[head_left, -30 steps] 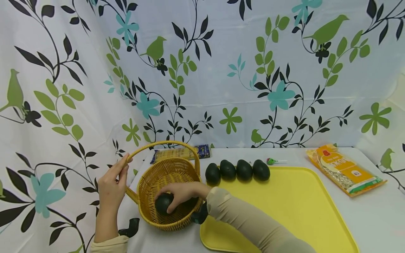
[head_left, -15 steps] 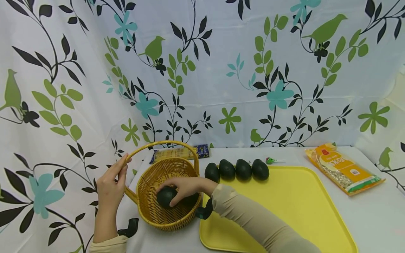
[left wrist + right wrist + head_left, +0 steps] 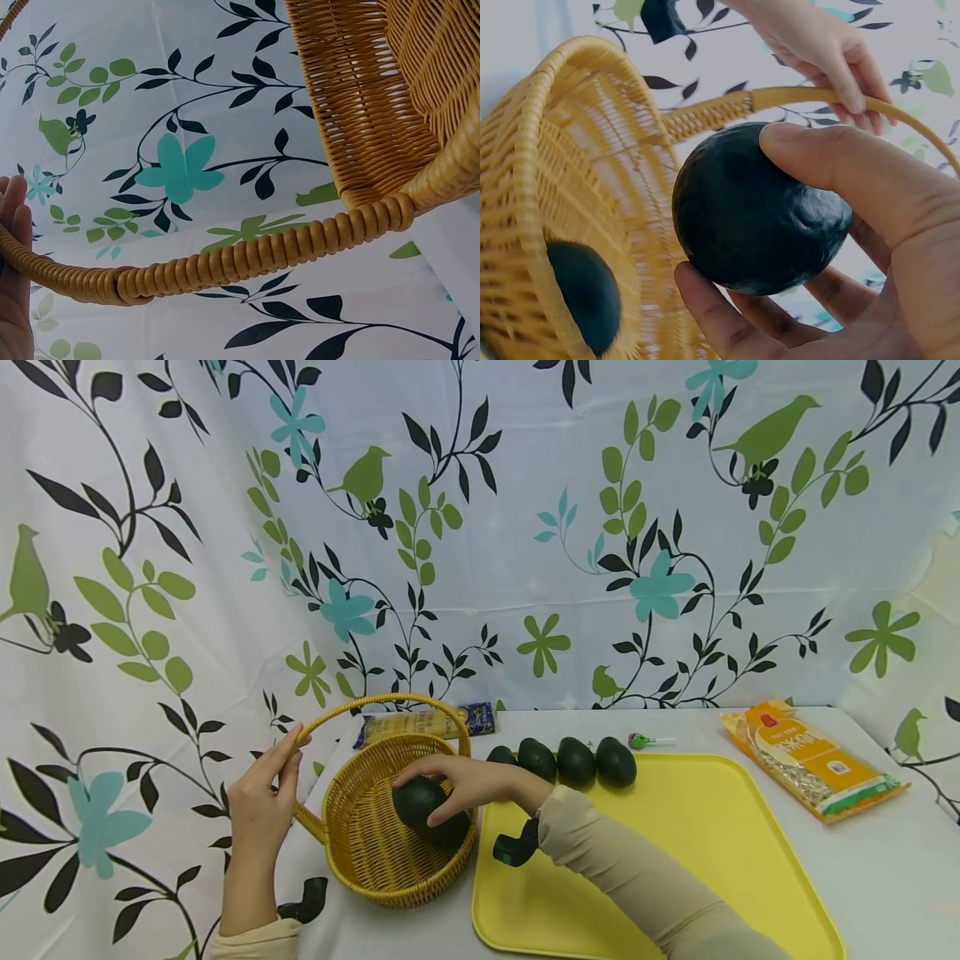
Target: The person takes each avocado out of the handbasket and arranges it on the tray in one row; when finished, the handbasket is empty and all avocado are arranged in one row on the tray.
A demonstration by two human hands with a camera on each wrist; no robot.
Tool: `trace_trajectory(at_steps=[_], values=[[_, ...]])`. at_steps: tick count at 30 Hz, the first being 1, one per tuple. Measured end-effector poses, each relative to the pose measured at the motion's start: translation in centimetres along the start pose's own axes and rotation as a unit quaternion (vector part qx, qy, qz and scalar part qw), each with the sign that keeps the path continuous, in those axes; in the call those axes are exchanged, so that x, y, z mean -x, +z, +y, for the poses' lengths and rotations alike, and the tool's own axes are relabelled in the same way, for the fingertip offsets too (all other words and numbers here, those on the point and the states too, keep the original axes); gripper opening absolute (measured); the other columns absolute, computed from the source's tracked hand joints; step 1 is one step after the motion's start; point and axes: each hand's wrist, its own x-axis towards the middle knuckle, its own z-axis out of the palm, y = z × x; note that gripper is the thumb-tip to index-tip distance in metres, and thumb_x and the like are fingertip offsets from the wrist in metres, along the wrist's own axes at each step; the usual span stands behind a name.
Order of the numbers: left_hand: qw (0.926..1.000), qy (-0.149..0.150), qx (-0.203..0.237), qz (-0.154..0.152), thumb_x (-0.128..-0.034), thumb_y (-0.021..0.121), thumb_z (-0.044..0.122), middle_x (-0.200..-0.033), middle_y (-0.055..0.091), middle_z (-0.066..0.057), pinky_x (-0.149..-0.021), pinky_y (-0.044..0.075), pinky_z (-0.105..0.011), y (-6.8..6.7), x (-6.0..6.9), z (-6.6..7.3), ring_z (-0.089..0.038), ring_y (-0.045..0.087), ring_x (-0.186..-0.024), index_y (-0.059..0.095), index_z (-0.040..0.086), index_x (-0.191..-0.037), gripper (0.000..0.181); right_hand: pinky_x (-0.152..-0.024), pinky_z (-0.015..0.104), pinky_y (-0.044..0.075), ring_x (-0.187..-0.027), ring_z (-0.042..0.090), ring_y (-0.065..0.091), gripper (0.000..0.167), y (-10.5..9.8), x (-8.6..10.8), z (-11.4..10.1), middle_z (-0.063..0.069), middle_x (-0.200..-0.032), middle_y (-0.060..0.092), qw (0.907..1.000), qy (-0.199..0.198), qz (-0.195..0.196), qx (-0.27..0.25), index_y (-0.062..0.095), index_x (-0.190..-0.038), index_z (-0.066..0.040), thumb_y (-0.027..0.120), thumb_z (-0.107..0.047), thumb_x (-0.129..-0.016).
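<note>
My right hand (image 3: pixel 468 783) grips a dark green avocado (image 3: pixel 417 802), thumb on one side and fingers round the other, as the right wrist view shows. The avocado is over the right part of the yellow wicker basket (image 3: pixel 367 839). Another avocado (image 3: pixel 589 296) lies inside the basket, mostly hidden in the head view by the held one and its shadow. My left hand (image 3: pixel 262 793) holds the left side of the basket's arched handle (image 3: pixel 247 259) between thumb and fingers. The basket leans slightly toward me.
Several avocados (image 3: pixel 576 763) stand in a row along the back edge of a yellow tray (image 3: pixel 675 860). Behind the basket lies a yellow and blue packet (image 3: pixel 420 724). A small lollipop (image 3: pixel 641 741) and an orange bag of grains (image 3: pixel 817 764) lie toward the back right.
My right hand has raised the avocado from the basket's bottom and drawn it rightward toward the rim. The left hand stays on the handle, and the basket has hardly moved.
</note>
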Motion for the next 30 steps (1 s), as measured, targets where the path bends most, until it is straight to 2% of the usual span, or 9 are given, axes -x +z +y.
trace_trajectory(at_steps=[5,9,14,19,23,30], values=[[0.9999,0.006,-0.007,0.007,-0.0786,0.066,-0.013,-0.095,0.072,-0.018,-0.075,0.034,0.005,0.1,0.0,0.0,0.026,0.044,-0.1,0.066,0.01,-0.12,0.047,-0.093,0.025,0.046,-0.134,0.016,0.037,0.062,-1.6,2.4,-0.4,-0.007,-0.151,0.032,0.9996,-0.005,0.026,0.001,0.046,-0.137,-0.033,0.072,-0.017,-0.083],[0.9997,-0.007,-0.019,-0.01,-0.0818,0.064,-0.01,-0.098,0.072,-0.017,-0.076,0.034,0.005,-0.2,0.0,0.0,0.028,0.042,-0.1,0.064,0.011,-0.123,0.046,-0.091,0.029,0.05,-0.13,0.019,0.041,0.062,-2.9,4.5,-0.5,-0.003,-0.152,0.029,0.9985,-0.01,0.053,0.011,0.045,-0.138,-0.033,0.072,-0.02,-0.083],[0.999,-0.02,-0.023,-0.031,-0.0846,0.062,-0.008,-0.101,0.072,-0.017,-0.077,0.033,0.005,-0.3,0.1,-0.1,0.029,0.04,-0.102,0.061,0.015,-0.127,0.048,-0.094,0.033,0.049,-0.129,0.021,0.043,0.061,-4.7,7.6,-0.8,-0.002,-0.153,0.029,0.9951,-0.006,0.094,0.033,0.046,-0.137,-0.033,0.073,-0.023,-0.082],[0.9991,-0.019,-0.022,-0.032,-0.085,0.062,-0.007,-0.102,0.071,-0.017,-0.077,0.033,0.005,-0.3,0.0,0.0,0.029,0.04,-0.103,0.061,0.016,-0.127,0.048,-0.094,0.032,0.05,-0.123,0.023,0.05,0.062,-6.5,10.7,-0.9,0.0,-0.154,0.026,0.9932,-0.001,0.117,0.0,0.044,-0.138,-0.031,0.071,-0.019,-0.084],[0.9993,-0.015,-0.019,-0.029,-0.0847,0.062,-0.007,-0.102,0.072,-0.017,-0.075,0.033,0.005,-0.3,0.0,-0.1,0.029,0.041,-0.103,0.061,0.017,-0.127,0.049,-0.094,0.03,0.05,-0.124,0.023,0.049,0.062,-7.8,13.1,-0.8,-0.002,-0.153,0.026,0.9887,0.015,0.149,-0.005,0.044,-0.138,-0.032,0.072,-0.019,-0.084],[0.9998,0.005,-0.011,-0.015,-0.0828,0.062,-0.011,-0.099,0.071,-0.019,-0.067,0.032,0.0,0.0,0.0,-0.4,0.028,0.043,-0.102,0.062,0.013,-0.125,0.049,-0.091,0.03,0.052,-0.124,0.033,0.048,0.065,-10.1,17.2,-0.3,0.006,-0.152,0.026,0.9776,0.02,0.209,0.011,0.043,-0.139,-0.022,0.072,-0.012,-0.083]])
